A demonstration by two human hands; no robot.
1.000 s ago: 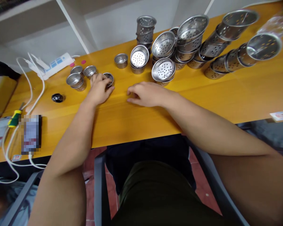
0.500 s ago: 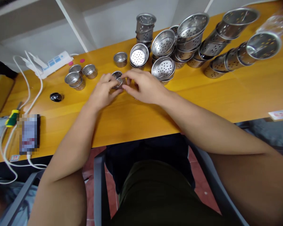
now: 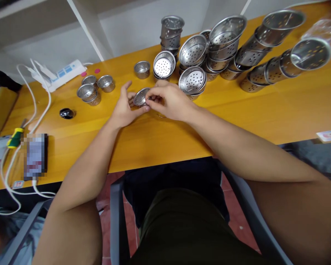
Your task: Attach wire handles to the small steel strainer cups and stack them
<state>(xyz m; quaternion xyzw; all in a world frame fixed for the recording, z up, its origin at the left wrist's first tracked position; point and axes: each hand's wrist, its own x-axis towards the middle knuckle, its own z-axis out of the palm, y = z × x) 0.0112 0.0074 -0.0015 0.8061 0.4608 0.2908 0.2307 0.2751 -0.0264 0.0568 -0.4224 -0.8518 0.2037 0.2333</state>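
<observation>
so it's one small metal cup (image 3: 140,97), shiny silver and dotted with little holes; round rim, mouth up and a bit tilted; it's held between the left hand (image 3: 127,109) and right hand (image 3: 169,100), fingers hiding its right side

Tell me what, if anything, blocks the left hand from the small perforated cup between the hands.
Nothing visible: the left hand is right at the small perforated cup, and the right hand is at the cup's other side, not between them.
</observation>
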